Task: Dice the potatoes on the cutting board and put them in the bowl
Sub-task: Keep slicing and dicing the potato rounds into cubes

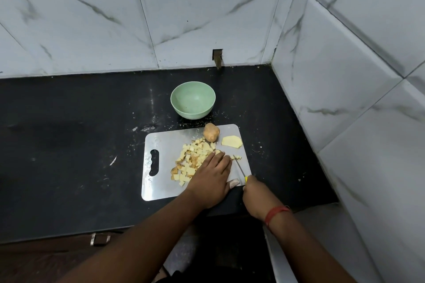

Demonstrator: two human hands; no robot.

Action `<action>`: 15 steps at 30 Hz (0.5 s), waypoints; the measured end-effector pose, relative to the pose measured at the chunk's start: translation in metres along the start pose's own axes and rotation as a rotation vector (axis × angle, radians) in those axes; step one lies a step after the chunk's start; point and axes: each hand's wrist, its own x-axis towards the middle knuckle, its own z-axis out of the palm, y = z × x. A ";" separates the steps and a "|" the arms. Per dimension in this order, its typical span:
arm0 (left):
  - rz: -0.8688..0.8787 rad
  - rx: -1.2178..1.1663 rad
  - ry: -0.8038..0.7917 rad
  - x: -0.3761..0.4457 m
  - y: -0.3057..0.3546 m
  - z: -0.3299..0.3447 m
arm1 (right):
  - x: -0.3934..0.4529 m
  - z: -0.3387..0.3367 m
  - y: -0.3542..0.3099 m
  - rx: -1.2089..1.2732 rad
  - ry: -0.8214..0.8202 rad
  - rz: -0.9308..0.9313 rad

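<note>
Presently, the left hand (212,173) lies flat, fingers straight, pressing down on a potato piece at the lower centre of the cutting board (161,145); the piece itself is mostly hidden under the fingers. The right hand (254,193) grips the yellow handle of the knife (239,167), blade angled up-left toward the left fingertips.

Risk 1: the blade sits just beside the extended fingers — uncurled fingertips could be nicked if the knife slides left.

Risk 2: the diced potato pile (190,161) touches the left hand; a sideways sweep could push cubes off the board onto the black counter (69,133).

Risk 3: the whole potato (211,132) rests at the board's upper edge — likely to roll off if jolted. A cut half (231,141) lies to its right.

The green bowl (193,100), above the board, holds nothing yet.
</note>
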 end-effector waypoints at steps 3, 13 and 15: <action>0.005 -0.011 0.014 0.002 -0.003 -0.001 | 0.004 -0.002 -0.005 -0.022 -0.008 0.034; -0.015 -0.026 0.037 0.006 -0.004 -0.002 | -0.011 -0.006 0.009 0.033 -0.046 0.009; 0.001 0.003 0.041 0.004 -0.006 0.000 | -0.008 -0.008 0.006 0.035 -0.019 0.001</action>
